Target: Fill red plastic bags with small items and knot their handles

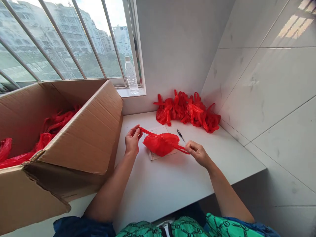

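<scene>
A red plastic bag (161,144) is stretched between my two hands over the white table, its handles pulled out to either side. My left hand (132,140) pinches one handle at the upper left. The other handle is gripped by my right hand (197,153) at the lower right. The bag's body looks filled and rounded; its contents are hidden. Beneath it, partly covered, lies a sheet or booklet of printed paper (155,157). A black pen (180,134) rests on the table just beyond my right hand.
Several red plastic bags (190,112) are heaped against the back wall. At left stands an open cardboard box (84,131) with more red bags (53,128) inside. A clear water bottle (131,76) is on the sill of the barred window. The table's front edge (187,204) runs near my body.
</scene>
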A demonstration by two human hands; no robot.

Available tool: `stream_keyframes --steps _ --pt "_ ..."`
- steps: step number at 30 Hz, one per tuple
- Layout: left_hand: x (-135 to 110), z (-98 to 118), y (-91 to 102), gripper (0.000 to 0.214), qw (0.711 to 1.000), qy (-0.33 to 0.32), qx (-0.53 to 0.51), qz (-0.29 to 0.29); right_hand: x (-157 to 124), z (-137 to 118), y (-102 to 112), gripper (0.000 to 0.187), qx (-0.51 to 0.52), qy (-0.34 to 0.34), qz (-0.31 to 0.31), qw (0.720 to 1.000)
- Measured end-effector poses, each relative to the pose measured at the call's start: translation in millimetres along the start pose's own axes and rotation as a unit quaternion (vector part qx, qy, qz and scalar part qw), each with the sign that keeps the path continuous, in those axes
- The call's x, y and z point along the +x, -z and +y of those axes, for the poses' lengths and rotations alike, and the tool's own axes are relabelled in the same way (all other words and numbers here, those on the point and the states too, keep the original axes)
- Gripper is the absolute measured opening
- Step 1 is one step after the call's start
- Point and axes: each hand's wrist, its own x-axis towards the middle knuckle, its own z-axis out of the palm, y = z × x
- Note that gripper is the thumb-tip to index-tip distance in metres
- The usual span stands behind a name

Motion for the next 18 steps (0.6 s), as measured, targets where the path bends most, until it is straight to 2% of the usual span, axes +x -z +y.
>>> stream_keyframes --steps 2,4,5,7,9,11,13,15,18 --pt "-3 -3 12.8 0.052 0.998 0.003 0.059 -0.022 -2 12 7 0.036 0.007 -0.033 0.017 0.999" --pt "-9 -5 25.2 0.052 0.984 0.0 0.17 -0.054 0 19 10 0.036 -0.071 -0.028 0.064 0.995" --pt "-13 -6 29.6 0.05 0.968 -0.016 0.239 -0.076 3 20 9 0.041 -0.129 -0.007 0.075 0.989" --pt "-21 -7 31.9 0.047 0.916 -0.083 0.367 -0.137 12 17 0 0.061 -0.23 0.06 0.041 0.97" --pt "-30 -9 23.8 0.045 0.844 -0.175 0.463 -0.208 28 12 -17 0.078 -0.281 0.13 -0.02 0.951" --pt "-36 -14 8.4 0.044 0.765 -0.26 0.529 -0.26 51 8 -37 0.088 -0.301 0.174 -0.056 0.936" --pt "-37 -21 -7.2 0.042 0.703 -0.316 0.576 -0.271 74 11 -57 0.088 -0.298 0.179 -0.08 0.934" --pt "-31 -29 -17.2 0.039 0.674 -0.334 0.609 -0.253 95 20 -72 0.084 -0.281 0.151 -0.082 0.944" --pt "-18 -41 -19.5 0.045 0.654 -0.307 0.644 -0.249 111 37 -85 0.083 -0.257 0.094 -0.077 0.959"
